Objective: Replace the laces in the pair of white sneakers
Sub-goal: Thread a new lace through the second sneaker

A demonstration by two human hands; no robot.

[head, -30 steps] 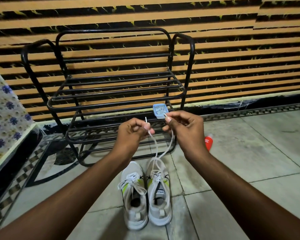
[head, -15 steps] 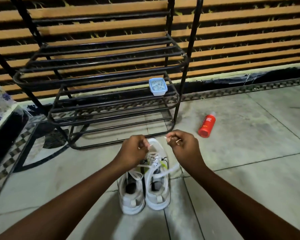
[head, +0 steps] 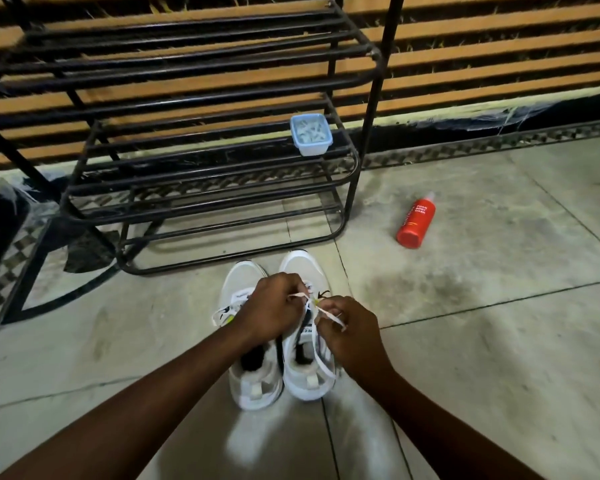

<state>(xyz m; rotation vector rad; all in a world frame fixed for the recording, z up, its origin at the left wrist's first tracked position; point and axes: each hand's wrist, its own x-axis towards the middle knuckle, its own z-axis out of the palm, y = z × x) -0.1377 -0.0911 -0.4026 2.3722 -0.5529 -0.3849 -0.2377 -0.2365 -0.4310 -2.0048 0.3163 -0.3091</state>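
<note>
Over the right sneaker (head: 305, 268), lace (head: 328, 315) pinched in left grip (head: 274, 306) and right grip (head: 352, 329): hold ends evenly taut.

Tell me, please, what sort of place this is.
Probably a home entryway or porch: a black metal-tube shoe rack stands by a slatted orange-and-black wall, a pair of white sneakers sits on the grey tiled floor, and a red body-wash bottle lies nearby.
</note>
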